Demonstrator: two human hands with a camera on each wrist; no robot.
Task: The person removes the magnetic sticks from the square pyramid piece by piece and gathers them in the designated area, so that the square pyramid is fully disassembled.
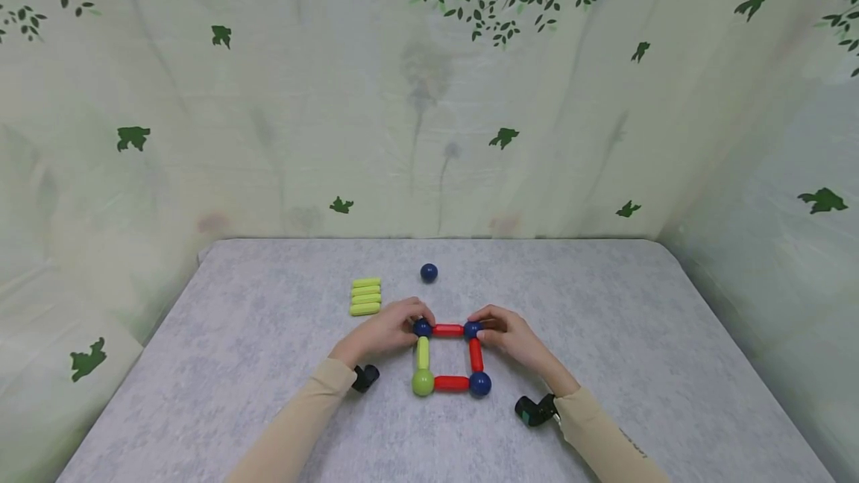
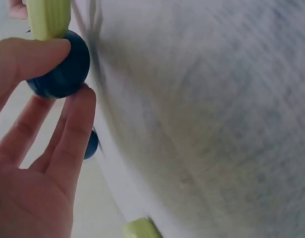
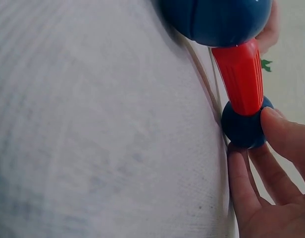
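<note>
We see a square frame of smooth plastic rods and balls lying flat on the grey, felt-like tablecloth [image 1: 268, 364]. Our left hand [image 1: 385, 334] pinches the far-left dark blue glossy ball [image 1: 422, 328] between thumb and fingers; our right hand [image 1: 510, 338] pinches the far-right dark blue ball [image 1: 473, 329] the same way. Between them a ribbed red rod [image 1: 447, 330] runs left to right. A yellow-green rod [image 1: 423, 352] points towards us, ending at a yellow-green ball [image 1: 423, 382]. A stack of four yellow-green rods [image 1: 365, 297] and a loose dark blue ball [image 1: 429, 272] lie beyond.
</note>
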